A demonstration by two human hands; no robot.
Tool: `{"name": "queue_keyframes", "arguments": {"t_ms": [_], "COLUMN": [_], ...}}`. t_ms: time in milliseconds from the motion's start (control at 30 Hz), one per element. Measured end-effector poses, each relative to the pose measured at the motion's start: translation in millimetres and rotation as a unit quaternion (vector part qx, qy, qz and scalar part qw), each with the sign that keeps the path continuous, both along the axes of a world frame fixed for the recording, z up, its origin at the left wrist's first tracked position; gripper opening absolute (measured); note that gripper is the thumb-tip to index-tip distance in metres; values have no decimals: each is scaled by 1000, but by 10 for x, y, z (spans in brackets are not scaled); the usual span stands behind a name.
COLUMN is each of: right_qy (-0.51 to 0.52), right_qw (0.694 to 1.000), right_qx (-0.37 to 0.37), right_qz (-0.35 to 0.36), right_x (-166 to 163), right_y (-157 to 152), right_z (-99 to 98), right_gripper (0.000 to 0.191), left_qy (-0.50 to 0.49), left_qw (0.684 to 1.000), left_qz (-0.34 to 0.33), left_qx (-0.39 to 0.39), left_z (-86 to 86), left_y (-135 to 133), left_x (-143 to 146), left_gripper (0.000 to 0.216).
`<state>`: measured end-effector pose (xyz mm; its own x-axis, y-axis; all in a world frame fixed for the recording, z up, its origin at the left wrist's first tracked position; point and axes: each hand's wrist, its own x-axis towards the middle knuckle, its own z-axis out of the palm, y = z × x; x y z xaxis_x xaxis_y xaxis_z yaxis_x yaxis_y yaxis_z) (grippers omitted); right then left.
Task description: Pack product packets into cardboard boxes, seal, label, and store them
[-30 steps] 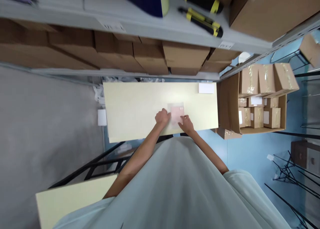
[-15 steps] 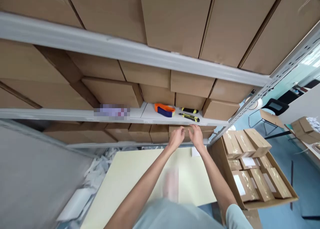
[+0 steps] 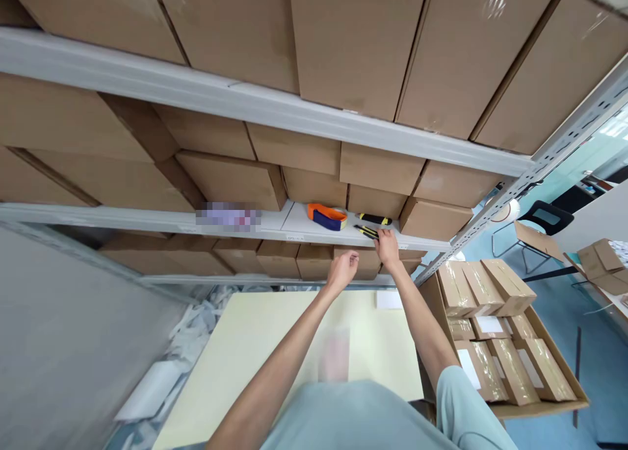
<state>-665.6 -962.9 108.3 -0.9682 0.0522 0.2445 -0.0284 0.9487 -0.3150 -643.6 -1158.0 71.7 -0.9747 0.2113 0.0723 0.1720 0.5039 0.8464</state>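
My right hand (image 3: 388, 248) is at the front edge of the middle shelf, its fingers closed on the near end of a black-and-yellow utility knife (image 3: 366, 231). That knife still lies along the shelf. Just behind it rests a second black-and-yellow utility knife (image 3: 373, 219). To their left is an orange and dark-blue ring-shaped roll or band (image 3: 327, 216). My left hand (image 3: 343, 268) hovers lower, in front of the bottom row of boxes, with its fingers curled together; whatever may be between them is hidden.
Cardboard boxes (image 3: 363, 44) fill the shelves above and below. A pale yellow board (image 3: 275, 345) lies under my arms, with a white paper (image 3: 388, 299) on it. At right stands a large open carton (image 3: 540, 411) of taped boxes. The metal shelf post (image 3: 500, 195) rises beside it.
My right hand has moved slightly up onto the shelf and closed on the front utility knife. My left hand has drawn a little left and down, away from the right one.
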Motion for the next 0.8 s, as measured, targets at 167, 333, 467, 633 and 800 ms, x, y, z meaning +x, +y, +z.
{"name": "queue_keyframes", "arguments": {"t_ms": [167, 333, 467, 633, 800], "right_qy": [41, -46, -163, -343, -428], "right_qw": [995, 983, 965, 911, 879], "right_qx": [-89, -174, -204, -229, -208], "right_qz": [-3, 25, 19, 20, 27], "right_x": [589, 1716, 2580, 3276, 3449], "right_y": [-154, -592, -879, -1062, -1215], "right_z": [-418, -1204, -1751, -2196, -2418], "right_gripper": [46, 43, 42, 49, 47], "left_qy": [-85, -188, -289, -396, -410], "left_qw": [991, 965, 939, 911, 908], "left_qz": [23, 51, 89, 76, 67], "left_qx": [98, 175, 162, 83, 54], "left_z": [-441, -1173, -1717, -2063, -2156], "left_y": [-58, -175, -379, -595, -679], "left_x": [271, 1030, 1914, 2820, 3081], "left_gripper": [19, 42, 40, 40, 41]}}
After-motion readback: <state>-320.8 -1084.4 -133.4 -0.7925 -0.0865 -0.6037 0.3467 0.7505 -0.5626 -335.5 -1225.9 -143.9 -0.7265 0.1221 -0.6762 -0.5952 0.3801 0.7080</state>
